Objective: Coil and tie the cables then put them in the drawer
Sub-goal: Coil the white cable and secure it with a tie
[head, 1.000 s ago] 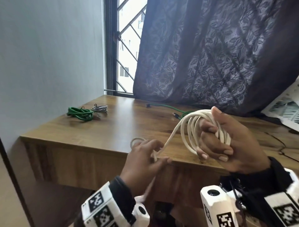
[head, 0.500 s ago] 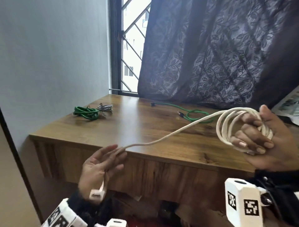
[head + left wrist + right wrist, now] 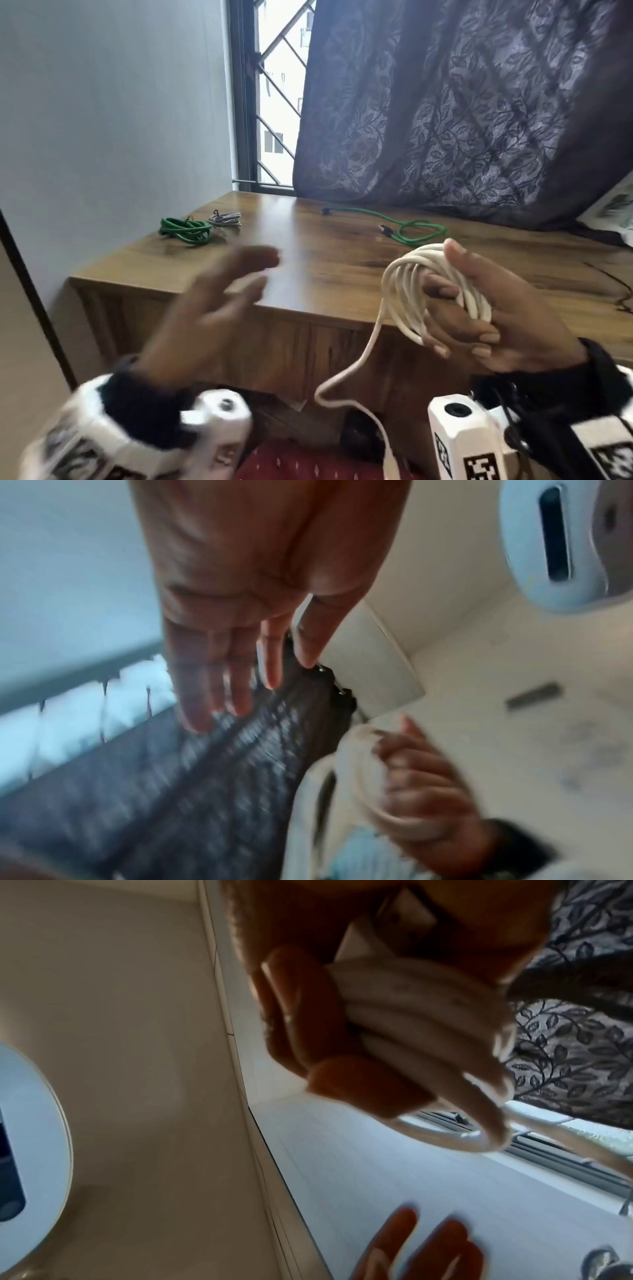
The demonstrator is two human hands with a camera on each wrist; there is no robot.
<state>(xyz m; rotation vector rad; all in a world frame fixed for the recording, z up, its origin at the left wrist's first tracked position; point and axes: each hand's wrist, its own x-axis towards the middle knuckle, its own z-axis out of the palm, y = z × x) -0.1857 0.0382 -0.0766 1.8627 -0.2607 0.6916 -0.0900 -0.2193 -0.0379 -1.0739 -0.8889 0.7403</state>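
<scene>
Two green cables [image 3: 186,228] on desk [image 3: 325,260], head view only, wrists miss them

Left hand [image 3: 219,301] raised, motion-blurred, palm facing in, fingers [image 3: 236,680] straight and slightly spread, holding nothing that can be made out. Right hand [image 3: 496,315] up at similar height, palm toward the person, fingers curled, thumb up, gripping white cable [image 3: 407,284] coil looped round them. Dark sleeves, camera on each wrist.
</scene>
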